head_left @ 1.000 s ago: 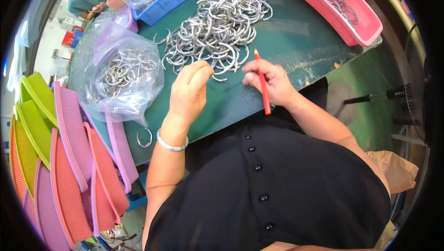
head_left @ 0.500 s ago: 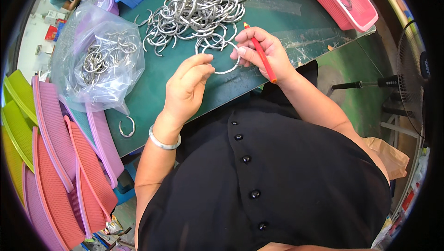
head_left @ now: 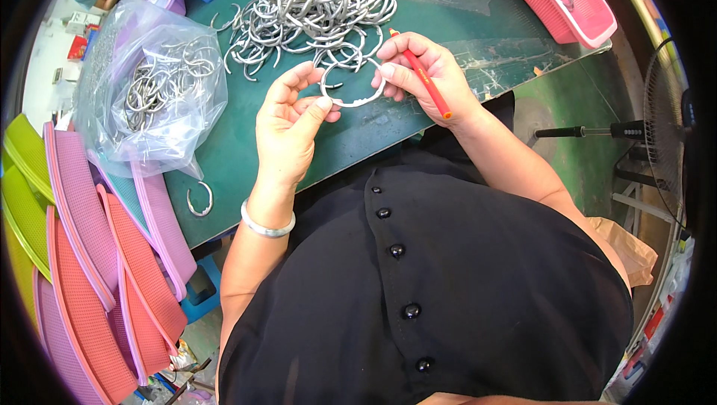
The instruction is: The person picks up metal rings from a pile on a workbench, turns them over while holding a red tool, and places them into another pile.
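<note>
A black cloth top point(head_left: 478, 278) has round, glossy black buttons point(head_left: 396, 250). The left hand point(head_left: 287, 129) has a pale grey-white bangle point(head_left: 267, 230) at its wrist.

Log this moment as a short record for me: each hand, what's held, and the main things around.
Left hand: thumb and fingers on the left side of a silver ring
Right hand: fingertips at the ring's right side; a red pencil lies across the hand
Surface: green table
Beyond the hands: heap of silver rings
Left of the heap: clear plastic bag with rings inside
Near table edge, left: loose ring
Far right: pink basket holding a few rings
Left wrist: pale bangle
</note>
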